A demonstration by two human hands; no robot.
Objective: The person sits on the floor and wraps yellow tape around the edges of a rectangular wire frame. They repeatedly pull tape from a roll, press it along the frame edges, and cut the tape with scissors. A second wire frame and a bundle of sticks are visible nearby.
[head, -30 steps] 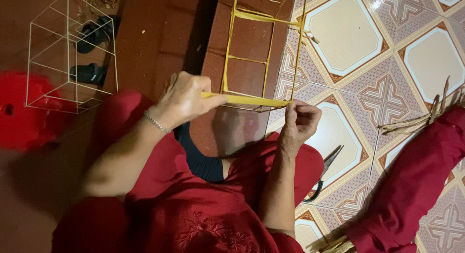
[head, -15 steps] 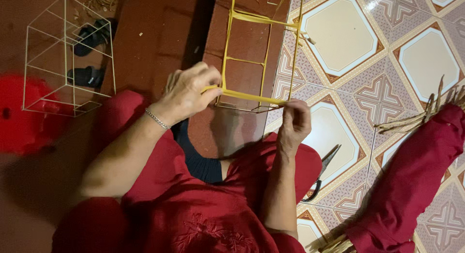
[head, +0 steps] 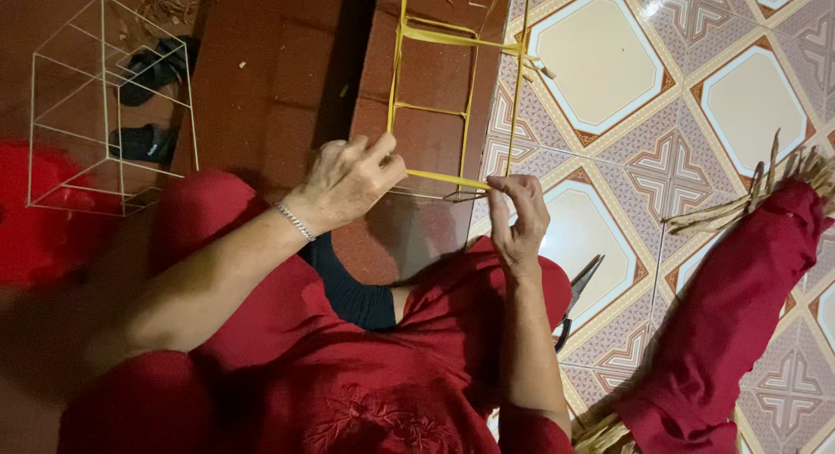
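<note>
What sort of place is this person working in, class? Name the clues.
Probably a home floor or porch used for handcraft: patterned floor tiles beside red tiles, sandals left nearby, and a finished stick frame set aside.

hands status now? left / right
Left hand: closed, pinching the near bar of the yellow stick frame.
Right hand: closed on that bar's other end.

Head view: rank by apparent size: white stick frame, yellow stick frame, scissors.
1. White stick frame and yellow stick frame: look about alike, and the yellow one runs off the top edge, so unranked.
2. Scissors: smallest, partly hidden behind the knee.
</note>
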